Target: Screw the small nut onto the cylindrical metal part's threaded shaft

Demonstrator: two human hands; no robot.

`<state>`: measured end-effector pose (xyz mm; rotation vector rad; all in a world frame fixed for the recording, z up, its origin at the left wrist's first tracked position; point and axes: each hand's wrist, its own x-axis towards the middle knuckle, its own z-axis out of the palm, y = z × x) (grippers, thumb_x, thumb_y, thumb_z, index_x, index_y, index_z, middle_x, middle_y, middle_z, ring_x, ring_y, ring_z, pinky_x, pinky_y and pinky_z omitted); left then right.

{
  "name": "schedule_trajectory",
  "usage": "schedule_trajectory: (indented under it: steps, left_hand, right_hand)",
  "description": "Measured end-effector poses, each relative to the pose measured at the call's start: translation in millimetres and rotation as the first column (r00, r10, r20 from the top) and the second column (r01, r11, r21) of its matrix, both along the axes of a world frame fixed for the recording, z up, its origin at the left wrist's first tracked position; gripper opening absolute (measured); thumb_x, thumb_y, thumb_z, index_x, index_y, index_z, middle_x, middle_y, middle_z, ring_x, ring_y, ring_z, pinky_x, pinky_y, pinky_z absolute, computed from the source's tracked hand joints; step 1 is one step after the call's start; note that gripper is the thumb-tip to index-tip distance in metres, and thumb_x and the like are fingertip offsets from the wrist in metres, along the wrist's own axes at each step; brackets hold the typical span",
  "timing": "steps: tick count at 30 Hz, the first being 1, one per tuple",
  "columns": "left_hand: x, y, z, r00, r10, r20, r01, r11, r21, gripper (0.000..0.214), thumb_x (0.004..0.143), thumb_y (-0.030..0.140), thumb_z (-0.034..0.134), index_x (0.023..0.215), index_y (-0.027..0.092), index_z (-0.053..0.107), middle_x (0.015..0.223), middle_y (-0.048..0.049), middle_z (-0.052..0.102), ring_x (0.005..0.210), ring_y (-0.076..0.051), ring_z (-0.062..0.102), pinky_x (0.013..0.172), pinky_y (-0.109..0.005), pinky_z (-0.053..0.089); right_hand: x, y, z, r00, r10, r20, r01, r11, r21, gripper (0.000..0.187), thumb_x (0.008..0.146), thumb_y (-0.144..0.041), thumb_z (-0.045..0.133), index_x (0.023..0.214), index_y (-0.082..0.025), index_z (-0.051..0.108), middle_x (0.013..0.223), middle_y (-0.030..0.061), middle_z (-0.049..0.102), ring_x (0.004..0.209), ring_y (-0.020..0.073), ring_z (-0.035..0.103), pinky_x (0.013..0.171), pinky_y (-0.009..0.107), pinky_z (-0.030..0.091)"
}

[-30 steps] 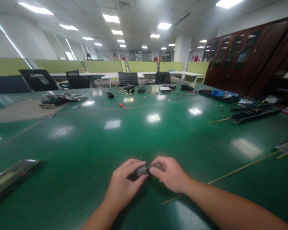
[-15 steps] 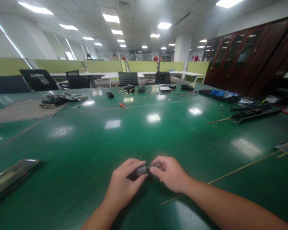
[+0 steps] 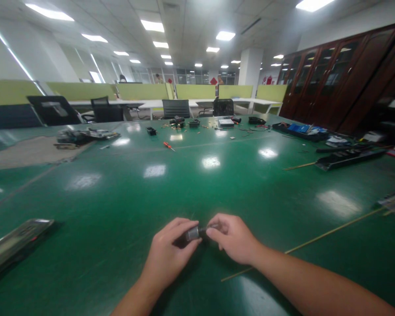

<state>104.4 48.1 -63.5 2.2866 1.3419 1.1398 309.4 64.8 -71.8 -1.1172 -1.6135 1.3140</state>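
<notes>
Both of my hands meet low in the middle of the head view, just above a green table (image 3: 197, 184). My left hand (image 3: 169, 256) is curled around a small dark cylindrical part with a grey metal end (image 3: 192, 233). My right hand (image 3: 233, 239) pinches the thin piece sticking out of that part's right end, fingers pressed together. The rest of the part is hidden inside my left fingers.
A flat dark device (image 3: 15, 243) lies at the near left. Thin brass-coloured rods (image 3: 332, 229) lie to the right of my arm. A long black unit (image 3: 347, 159) sits at the right, a red-handled screwdriver (image 3: 168, 145) farther off, and tools and parts (image 3: 197, 123) at the far edge.
</notes>
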Motion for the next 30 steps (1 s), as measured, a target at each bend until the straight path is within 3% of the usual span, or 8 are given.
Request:
schedule_trajectory:
  steps: [6,30]
  left_hand:
    - [-0.1,1.1,2.3,1.0,0.007,0.008,-0.007,1.0,0.005,0.026,0.082,0.022,0.071,0.107,0.029,0.07,0.099,-0.0001,0.068,0.089,-0.015,0.066,0.078,-0.025,0.052]
    - [-2.0,2.6,2.2,1.0,0.023,0.009,-0.023,0.999,-0.024,0.026,0.082,0.025,0.071,0.108,0.027,0.069,0.1,-0.0022,0.068,0.09,-0.018,0.066,0.078,-0.029,0.052]
  right_hand:
    - [-0.7,0.1,0.5,0.998,-0.003,-0.061,-0.001,0.998,-0.06,0.015,0.085,-0.029,0.062,0.09,-0.016,0.062,0.067,-0.002,0.059,0.048,0.0089,0.05,0.045,0.02,0.037]
    - [-1.1,4.2,-6.0,0.996,-0.02,-0.083,0.015,0.998,-0.067,0.015,0.085,-0.029,0.06,0.092,-0.015,0.06,0.066,-0.0031,0.059,0.045,0.0082,0.052,0.043,0.019,0.037]
